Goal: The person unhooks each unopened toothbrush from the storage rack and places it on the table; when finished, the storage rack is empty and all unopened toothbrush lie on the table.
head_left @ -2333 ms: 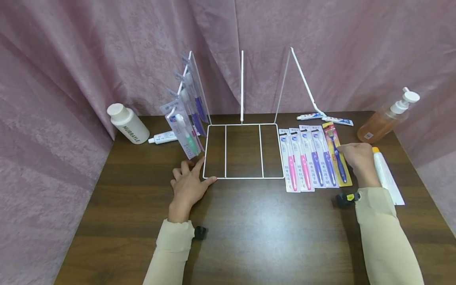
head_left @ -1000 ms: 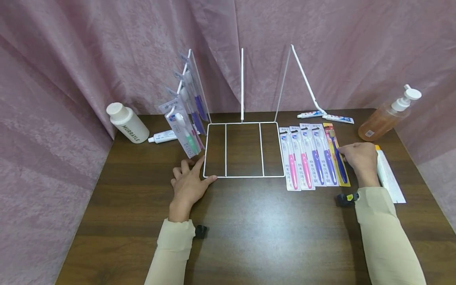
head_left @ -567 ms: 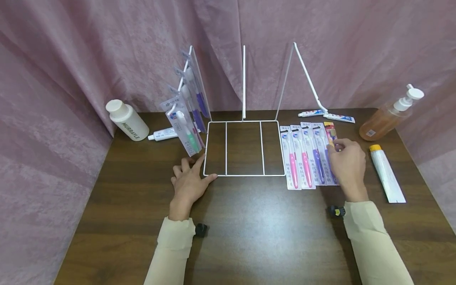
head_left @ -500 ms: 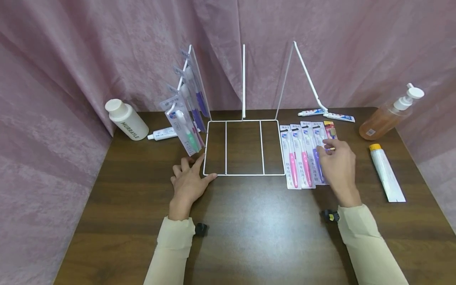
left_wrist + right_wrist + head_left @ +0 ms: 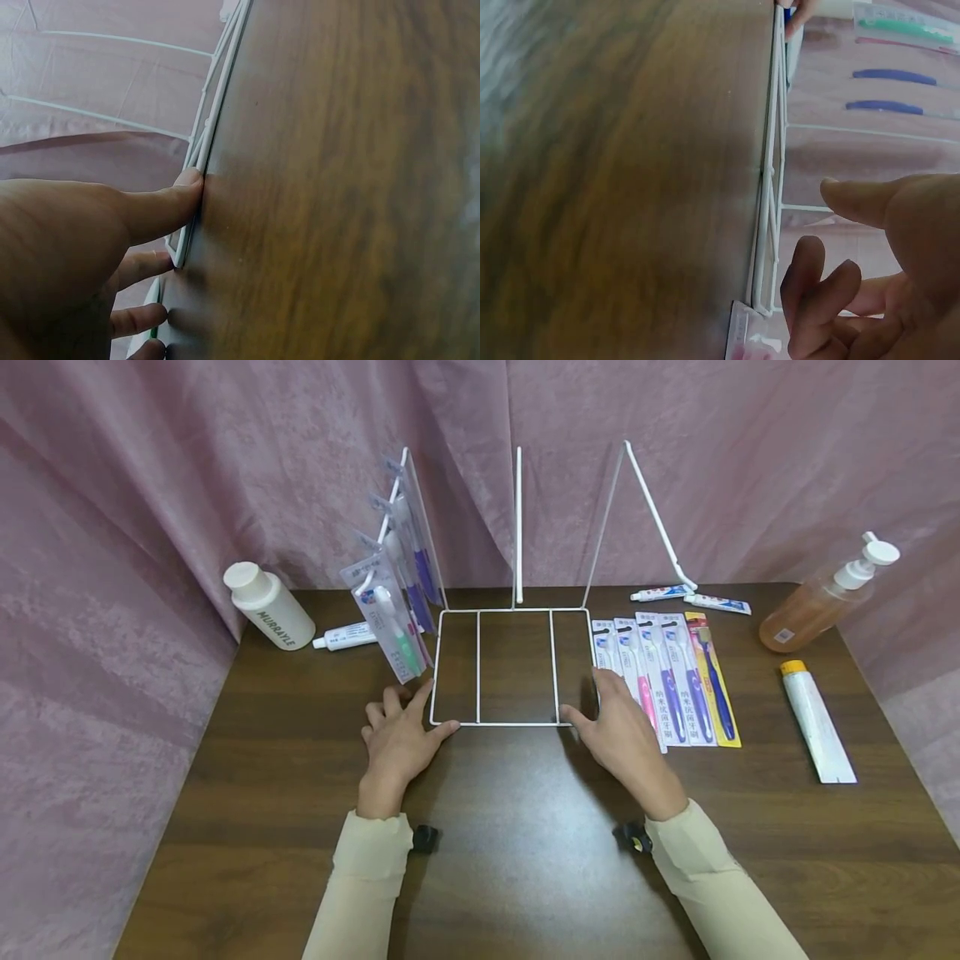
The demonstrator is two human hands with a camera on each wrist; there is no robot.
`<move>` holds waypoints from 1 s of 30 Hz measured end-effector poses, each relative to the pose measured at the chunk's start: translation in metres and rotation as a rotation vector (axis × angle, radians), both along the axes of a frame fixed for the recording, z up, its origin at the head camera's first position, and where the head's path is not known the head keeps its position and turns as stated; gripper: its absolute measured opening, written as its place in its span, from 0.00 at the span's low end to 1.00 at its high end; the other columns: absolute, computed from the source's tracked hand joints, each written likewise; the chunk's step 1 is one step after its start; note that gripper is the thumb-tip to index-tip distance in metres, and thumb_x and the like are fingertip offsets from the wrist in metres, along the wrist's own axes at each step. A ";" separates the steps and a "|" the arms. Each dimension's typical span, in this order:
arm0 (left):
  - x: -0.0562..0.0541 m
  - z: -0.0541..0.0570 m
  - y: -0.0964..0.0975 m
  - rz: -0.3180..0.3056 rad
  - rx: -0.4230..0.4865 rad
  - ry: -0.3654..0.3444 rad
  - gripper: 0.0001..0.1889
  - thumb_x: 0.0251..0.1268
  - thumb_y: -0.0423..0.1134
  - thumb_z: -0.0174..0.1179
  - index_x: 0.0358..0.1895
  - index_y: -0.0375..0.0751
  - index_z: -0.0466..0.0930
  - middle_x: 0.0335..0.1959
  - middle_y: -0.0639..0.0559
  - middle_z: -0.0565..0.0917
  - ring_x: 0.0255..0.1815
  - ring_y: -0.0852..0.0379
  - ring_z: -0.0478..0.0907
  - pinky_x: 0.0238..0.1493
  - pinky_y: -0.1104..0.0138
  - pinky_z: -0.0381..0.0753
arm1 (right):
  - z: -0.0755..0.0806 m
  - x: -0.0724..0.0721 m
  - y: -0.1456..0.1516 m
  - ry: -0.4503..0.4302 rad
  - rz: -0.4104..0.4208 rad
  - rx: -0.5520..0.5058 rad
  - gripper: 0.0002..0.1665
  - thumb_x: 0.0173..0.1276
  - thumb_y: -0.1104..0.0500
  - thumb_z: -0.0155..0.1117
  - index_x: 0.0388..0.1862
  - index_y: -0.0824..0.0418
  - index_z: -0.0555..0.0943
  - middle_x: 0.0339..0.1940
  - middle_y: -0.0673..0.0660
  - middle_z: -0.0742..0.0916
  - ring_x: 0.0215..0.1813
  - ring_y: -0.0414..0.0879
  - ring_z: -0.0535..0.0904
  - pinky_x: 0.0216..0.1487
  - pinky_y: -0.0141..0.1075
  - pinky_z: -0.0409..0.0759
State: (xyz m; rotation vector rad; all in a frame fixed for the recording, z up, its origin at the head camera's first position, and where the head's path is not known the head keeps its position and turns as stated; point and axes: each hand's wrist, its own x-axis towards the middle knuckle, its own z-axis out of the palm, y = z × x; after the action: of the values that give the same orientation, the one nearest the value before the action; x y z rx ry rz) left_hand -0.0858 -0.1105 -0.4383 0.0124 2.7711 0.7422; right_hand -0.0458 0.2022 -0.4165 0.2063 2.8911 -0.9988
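Observation:
A white wire display rack [image 5: 510,724] stands on the wooden table. My left hand [image 5: 401,743] spreads its fingers at the front left corner, its thumb touching the front wire in the left wrist view. At the opposite front corner is my right hand [image 5: 622,735], holding nothing, thumb stretched toward the front wire. It partly hides the pink-handled toothbrush packs [image 5: 647,693]. Beside these lie two purple-handled toothbrush packs [image 5: 672,702] and a yellow-backed toothbrush pack [image 5: 720,693]. Several packaged toothbrushes [image 5: 407,653] hang from the rack's left prong.
A white bottle [image 5: 277,617] and a toothpaste tube [image 5: 347,637] stand and lie at left. Two small toothpaste tubes [image 5: 717,603] lie under the right prong. Farther right are an amber pump bottle [image 5: 795,614] and an orange-capped tube [image 5: 817,722]. A pink curtain [image 5: 300,468] hangs behind.
My right hand has left the yellow toothbrush pack and moved left across the row to the rack's front right corner. The yellow pack now lies closer against the row. My left hand stays put.

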 end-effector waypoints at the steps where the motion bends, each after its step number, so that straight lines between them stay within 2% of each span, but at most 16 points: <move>1: 0.000 0.001 0.000 -0.001 -0.006 -0.001 0.47 0.81 0.62 0.70 0.95 0.57 0.59 0.86 0.32 0.60 0.79 0.22 0.57 0.75 0.28 0.65 | -0.005 -0.001 0.000 0.008 0.007 0.002 0.54 0.81 0.43 0.75 0.90 0.73 0.65 0.89 0.75 0.71 0.87 0.75 0.70 0.86 0.68 0.70; 6: 0.000 0.001 -0.001 -0.002 -0.023 -0.006 0.47 0.81 0.63 0.70 0.95 0.58 0.59 0.86 0.33 0.59 0.78 0.23 0.57 0.75 0.29 0.66 | -0.025 -0.009 0.003 -0.007 0.025 0.011 0.61 0.77 0.38 0.79 0.91 0.72 0.63 0.89 0.75 0.70 0.85 0.77 0.72 0.84 0.70 0.72; 12: 0.000 0.000 -0.001 0.001 -0.021 -0.003 0.47 0.80 0.63 0.70 0.94 0.58 0.60 0.86 0.33 0.61 0.77 0.23 0.59 0.74 0.29 0.66 | -0.038 -0.013 0.005 -0.036 0.023 0.035 0.63 0.75 0.42 0.81 0.92 0.73 0.60 0.90 0.73 0.68 0.83 0.76 0.75 0.81 0.69 0.77; 15: -0.001 0.001 0.000 -0.003 -0.027 0.003 0.47 0.80 0.63 0.70 0.94 0.58 0.60 0.86 0.34 0.61 0.77 0.24 0.59 0.74 0.29 0.66 | -0.034 -0.012 0.004 -0.054 0.024 0.046 0.63 0.76 0.42 0.80 0.92 0.75 0.59 0.91 0.73 0.67 0.82 0.76 0.75 0.79 0.69 0.78; 22: -0.003 0.004 0.004 -0.008 -0.049 0.007 0.47 0.79 0.64 0.71 0.94 0.60 0.61 0.86 0.35 0.62 0.77 0.25 0.61 0.74 0.31 0.68 | -0.005 -0.005 -0.005 -0.150 0.025 0.057 0.63 0.81 0.43 0.75 0.93 0.78 0.52 0.94 0.74 0.60 0.84 0.78 0.71 0.78 0.71 0.77; 25: -0.002 0.004 0.005 -0.009 -0.050 0.013 0.47 0.79 0.64 0.71 0.94 0.60 0.62 0.86 0.35 0.62 0.77 0.25 0.62 0.74 0.31 0.69 | 0.001 -0.003 -0.007 -0.179 0.031 0.060 0.62 0.84 0.44 0.72 0.92 0.80 0.50 0.95 0.74 0.57 0.84 0.79 0.71 0.76 0.71 0.78; 28: -0.001 0.006 0.005 -0.002 -0.046 0.012 0.47 0.79 0.64 0.71 0.94 0.60 0.62 0.86 0.36 0.62 0.76 0.26 0.61 0.74 0.31 0.69 | -0.002 -0.004 -0.007 -0.178 0.037 0.063 0.63 0.83 0.43 0.72 0.92 0.80 0.51 0.95 0.73 0.57 0.82 0.79 0.74 0.72 0.71 0.81; 30: 0.001 0.007 0.003 0.007 -0.043 0.009 0.47 0.79 0.63 0.71 0.94 0.60 0.62 0.86 0.36 0.62 0.76 0.27 0.61 0.74 0.32 0.68 | -0.010 -0.006 -0.004 -0.161 0.041 0.058 0.63 0.82 0.41 0.73 0.92 0.80 0.53 0.95 0.73 0.59 0.81 0.78 0.75 0.71 0.70 0.82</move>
State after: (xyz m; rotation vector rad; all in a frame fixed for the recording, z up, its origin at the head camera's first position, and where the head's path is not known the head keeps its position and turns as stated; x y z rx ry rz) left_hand -0.0851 -0.1075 -0.4315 -0.0031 2.7960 0.6863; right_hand -0.0517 0.1977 -0.4264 0.2190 2.7684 -0.8506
